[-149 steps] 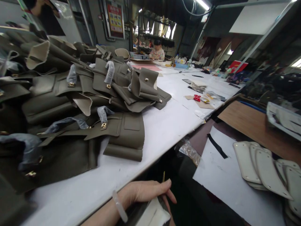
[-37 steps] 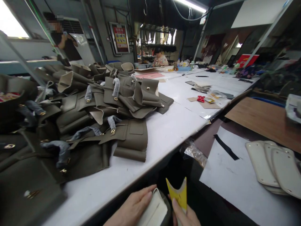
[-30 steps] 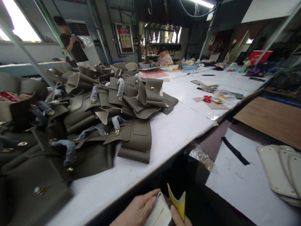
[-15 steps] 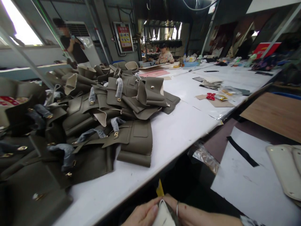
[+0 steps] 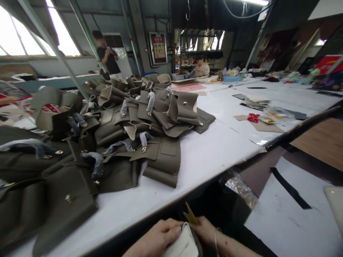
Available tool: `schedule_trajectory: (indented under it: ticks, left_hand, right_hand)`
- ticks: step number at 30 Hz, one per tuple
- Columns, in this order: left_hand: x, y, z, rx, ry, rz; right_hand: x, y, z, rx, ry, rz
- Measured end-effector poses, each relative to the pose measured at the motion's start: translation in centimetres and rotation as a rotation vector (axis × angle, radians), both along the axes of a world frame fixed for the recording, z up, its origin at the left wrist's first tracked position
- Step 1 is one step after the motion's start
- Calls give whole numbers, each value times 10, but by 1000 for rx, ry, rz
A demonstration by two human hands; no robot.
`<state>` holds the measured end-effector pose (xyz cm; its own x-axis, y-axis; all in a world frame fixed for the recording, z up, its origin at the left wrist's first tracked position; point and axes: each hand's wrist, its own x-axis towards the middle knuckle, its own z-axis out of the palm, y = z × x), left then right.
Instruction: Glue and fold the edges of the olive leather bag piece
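My left hand is closed over the left edge of a pale bag piece with a dark olive outer side, at the bottom of the view. On its other side my right hand is closed around a flat yellow tool, whose notched, pointed end sticks up past the fingers. The fingers of that hand are partly hidden behind the piece. Beyond both hands, unfinished olive bags lie heaped on the white table, with wrapped handles and gold-coloured fittings.
The white table runs from lower left to upper right. Right of my hands lies a white sheet with a black strip. A red packet rests on cardboard. One person stands at the back; another sits there.
The view has swung left, so the bags and table appear farther right. The yellow tool now leans left and shows more of its length above my right hand. My left hand still grips the piece.
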<state>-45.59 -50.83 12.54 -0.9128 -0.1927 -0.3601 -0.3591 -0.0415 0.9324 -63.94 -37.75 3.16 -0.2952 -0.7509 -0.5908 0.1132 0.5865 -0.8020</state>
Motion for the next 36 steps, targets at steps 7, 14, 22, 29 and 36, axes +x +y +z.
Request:
schedule_trajectory:
  ticks: [7,14,22,29,36]
  left_hand:
    - [3,3,-17,298,-52,185]
    - [2,2,-23,287,-76,256]
    - [5,0,-19,89,11,218]
    - [2,-3,14,-128,112,106]
    - [5,-2,19,-242,31,77]
  right_hand:
    - [-92,13,74,207,-85,735]
    - [-64,-58,115,-126,774,981]
    - [-40,-79,110,-508,1293,1157]
    - [-35,-84,108,-636,1462,1158]
    - [-32,-81,112,-579,1455,1187]
